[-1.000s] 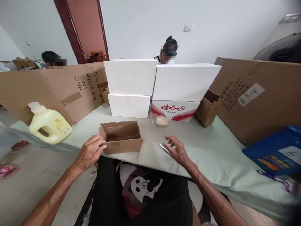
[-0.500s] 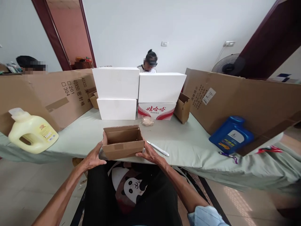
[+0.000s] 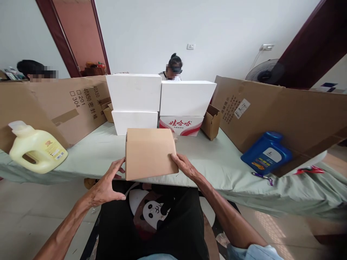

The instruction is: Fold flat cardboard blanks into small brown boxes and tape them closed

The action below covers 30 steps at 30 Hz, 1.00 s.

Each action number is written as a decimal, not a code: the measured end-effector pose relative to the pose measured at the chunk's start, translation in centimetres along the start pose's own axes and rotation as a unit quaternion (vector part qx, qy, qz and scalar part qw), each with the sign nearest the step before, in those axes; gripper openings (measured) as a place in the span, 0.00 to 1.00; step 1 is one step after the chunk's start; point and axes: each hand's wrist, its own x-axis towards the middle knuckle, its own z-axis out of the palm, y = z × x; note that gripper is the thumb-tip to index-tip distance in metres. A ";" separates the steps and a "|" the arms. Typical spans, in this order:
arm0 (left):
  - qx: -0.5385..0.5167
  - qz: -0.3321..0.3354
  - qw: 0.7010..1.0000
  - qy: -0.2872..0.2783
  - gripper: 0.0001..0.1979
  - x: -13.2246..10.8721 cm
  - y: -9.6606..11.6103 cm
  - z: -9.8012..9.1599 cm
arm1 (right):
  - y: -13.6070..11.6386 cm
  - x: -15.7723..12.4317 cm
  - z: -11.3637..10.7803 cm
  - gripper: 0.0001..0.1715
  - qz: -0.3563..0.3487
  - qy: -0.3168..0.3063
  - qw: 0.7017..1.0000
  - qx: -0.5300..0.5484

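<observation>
A small brown cardboard box (image 3: 150, 153) stands tilted at the table's front edge, a plain broad face showing and its opening out of sight. My right hand (image 3: 185, 166) grips its right edge, thumb on the front face and the other fingers mostly hidden behind. On the left side, my left hand (image 3: 110, 184) has its thumb spread wide, with its fingertips at the box's left edge; whether they press on it I cannot tell. Behind the box's upper right corner, a bit of a clear plastic-wrapped item (image 3: 175, 137) peeks out.
White boxes (image 3: 132, 93) and a red-and-white printed box (image 3: 181, 125) are stacked ahead. Large cardboard panels (image 3: 252, 108) flank the table. A yellow jug (image 3: 39, 148) stands left; a blue bottle (image 3: 267, 153) and a purple pen (image 3: 262, 177) lie right. Two people are beyond.
The box has been turned, so its open top no longer shows and a broad face does. My right hand rose with it; my left thumb is apart from it. The white-handled knife is now hidden.
</observation>
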 end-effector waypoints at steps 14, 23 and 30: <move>-0.041 -0.080 0.983 0.163 0.34 1.6 1.7 0.2 | -0.3 1.7 -1.1 0.55 0.114 -0.130 0.984 0.053; -0.133 -0.048 0.982 0.123 0.50 2.8 -0.7 0.0 | -0.1 4.1 -0.8 0.50 0.144 -0.071 0.984 0.079; -0.047 0.002 0.992 0.117 0.49 3.5 -1.7 -0.8 | 0.9 5.0 -0.7 0.49 0.096 -0.060 0.994 -0.007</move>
